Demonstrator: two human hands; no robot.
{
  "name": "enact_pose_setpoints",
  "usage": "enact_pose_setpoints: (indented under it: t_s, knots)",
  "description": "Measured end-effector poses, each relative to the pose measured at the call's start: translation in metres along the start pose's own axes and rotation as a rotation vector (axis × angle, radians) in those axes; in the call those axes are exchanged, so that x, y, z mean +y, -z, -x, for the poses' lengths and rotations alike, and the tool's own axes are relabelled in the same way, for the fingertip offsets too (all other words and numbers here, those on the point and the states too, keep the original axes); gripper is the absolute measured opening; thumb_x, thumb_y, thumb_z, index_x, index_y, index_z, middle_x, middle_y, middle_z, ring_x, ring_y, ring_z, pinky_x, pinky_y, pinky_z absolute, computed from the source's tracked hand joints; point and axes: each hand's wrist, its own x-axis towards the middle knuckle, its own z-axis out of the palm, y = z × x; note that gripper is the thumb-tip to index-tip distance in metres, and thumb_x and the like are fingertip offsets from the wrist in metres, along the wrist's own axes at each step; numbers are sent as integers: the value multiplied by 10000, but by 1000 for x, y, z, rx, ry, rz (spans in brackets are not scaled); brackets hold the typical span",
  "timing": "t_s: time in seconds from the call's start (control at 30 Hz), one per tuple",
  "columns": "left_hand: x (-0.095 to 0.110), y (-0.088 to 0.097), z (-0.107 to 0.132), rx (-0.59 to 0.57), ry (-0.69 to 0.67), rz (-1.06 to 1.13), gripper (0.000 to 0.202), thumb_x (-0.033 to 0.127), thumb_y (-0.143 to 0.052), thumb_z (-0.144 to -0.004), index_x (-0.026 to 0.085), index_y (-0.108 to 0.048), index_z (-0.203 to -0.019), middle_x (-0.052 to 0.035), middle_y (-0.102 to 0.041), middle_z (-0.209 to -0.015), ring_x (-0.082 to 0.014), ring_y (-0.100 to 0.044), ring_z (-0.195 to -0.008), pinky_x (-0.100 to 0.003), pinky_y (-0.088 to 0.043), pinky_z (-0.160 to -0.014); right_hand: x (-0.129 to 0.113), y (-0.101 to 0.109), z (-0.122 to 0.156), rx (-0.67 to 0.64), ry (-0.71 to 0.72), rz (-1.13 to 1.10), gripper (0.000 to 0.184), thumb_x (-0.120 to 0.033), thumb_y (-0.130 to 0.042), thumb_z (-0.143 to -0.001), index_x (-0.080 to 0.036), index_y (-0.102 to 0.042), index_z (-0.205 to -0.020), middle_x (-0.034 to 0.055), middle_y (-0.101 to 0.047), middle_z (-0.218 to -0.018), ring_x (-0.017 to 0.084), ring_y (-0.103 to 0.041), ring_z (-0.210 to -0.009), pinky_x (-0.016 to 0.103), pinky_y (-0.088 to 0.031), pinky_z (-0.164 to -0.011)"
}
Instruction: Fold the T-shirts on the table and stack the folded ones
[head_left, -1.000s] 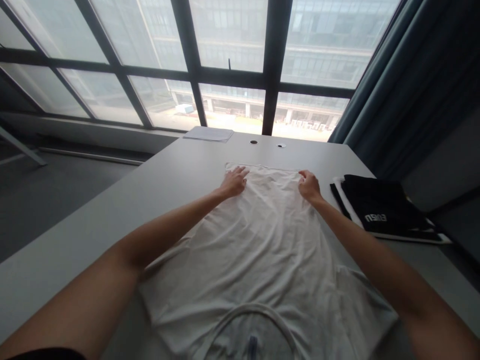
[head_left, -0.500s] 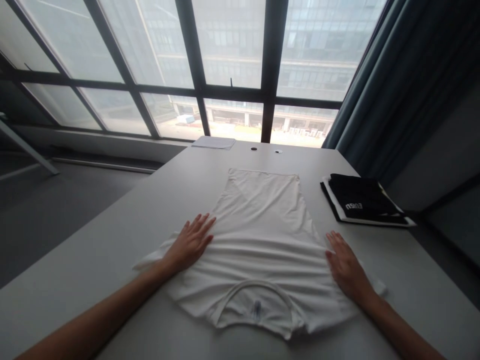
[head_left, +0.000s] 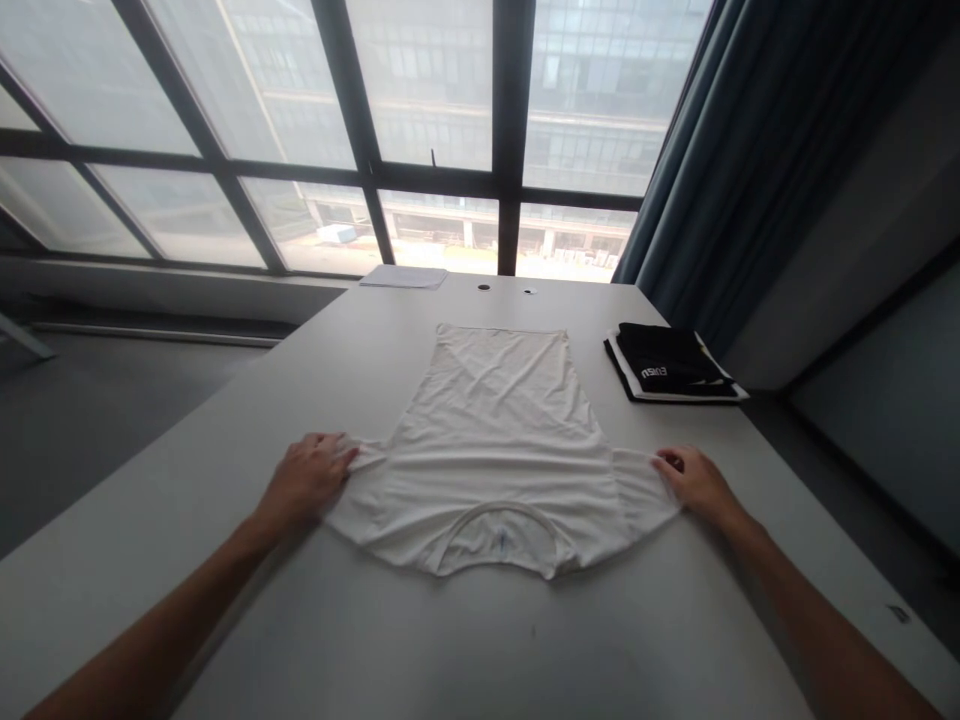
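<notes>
The white T-shirt (head_left: 499,440) lay spread on the counter (head_left: 480,660) between our left hand (head_left: 311,472) and our right hand (head_left: 691,484), its hem (head_left: 502,329) beyond both of them and its collar (head_left: 504,505) midway between them, a little nearer to us. Our right hand pinched the outer end of the sleeve on its side between thumb and fingers; our left hand lay curled over the end of the other sleeve, though we could not tell whether its fingers were closed on the cloth or only resting there. Shallow creases crossed the body between our hands. We judged the fabric light, soft and limp, nothing fragile, but quick to wrinkle and with no stiffness of its own, so that a pull from one side alone would likely skew it. The sleeve ends and the hem corners seemed good places to take hold; the collar, we thought, could stretch. Beyond our right hand sat a folded pile (head_left: 664,358) of black and white items, apart from the shirt. Farther off, ahead of both hands, were sheets of paper (head_left: 403,277) at the counter's far edge, then the window (head_left: 435,80), with a blue curtain (head_left: 701,130) beyond the pile.
</notes>
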Motion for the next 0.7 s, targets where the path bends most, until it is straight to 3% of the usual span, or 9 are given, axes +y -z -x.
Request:
enact_pose_setpoints:
  t_s: [0.13, 0.23, 0.33, 0.47, 0.57, 0.7]
  knots:
    - [-17, 10, -10, -263, 141, 94, 450, 597, -589, -747, 194, -664, -934, -92, -697, -816, -311, -656, -836, -375, -510, -772, -14, 14, -2, -232, -116, -82, 235, -412, -649, -678, -179, -671, -701, 15, -618, -611, 184, -567, -605, 277, -398, -561]
    - [-14, 22, -16, -403, 118, 255, 408, 609, -622, -686, 207, -636, -753, -47, -683, -736, -263, -636, -742, -303, -485, -661, -28, 28, -2, -265, -124, -269, 184, -366, -634, -649, -191, -581, -625, -13, -574, -581, 153, -522, -572, 253, -370, -526]
    - [-9, 33, -17, -385, 154, 489, 402, 601, -672, -669, 220, -628, -790, -10, -714, -798, -235, -634, -788, -257, -491, -656, -39, 41, 2, -212, -113, -470, 201, -368, -643, -673, -204, -586, -774, -20, -621, -653, 152, -548, -583, 237, -392, -508]
    - [-3, 42, -10, -422, 273, 792, 559, 618, -749, -635, 242, -610, -1023, 7, -744, -906, -210, -658, -749, -243, -517, -606, -45, 37, 9, -293, -110, -727, 445, -358, -708, -686, -237, -610, -1103, 85, -748, -1066, 252, -701, -853, 324, -557, -662]
    - [2, 43, -6, -400, 285, 895, 714, 630, -795, -579, 242, -609, -1148, -26, -757, -1004, -226, -700, -797, -276, -563, -654, -43, 25, 7, -299, -150, -850, 396, -381, -733, -699, -239, -666, -1062, 127, -725, -1199, 303, -703, -1021, 418, -578, -830]
    - [0, 44, -5, -349, 281, 934, 695, 593, -807, -583, 240, -623, -1154, -46, -763, -1044, -256, -726, -852, -309, -592, -693, -42, 23, -2, -126, -67, -804, 290, -411, -667, -786, -218, -709, -998, 108, -747, -1132, 289, -694, -1060, 436, -533, -957]
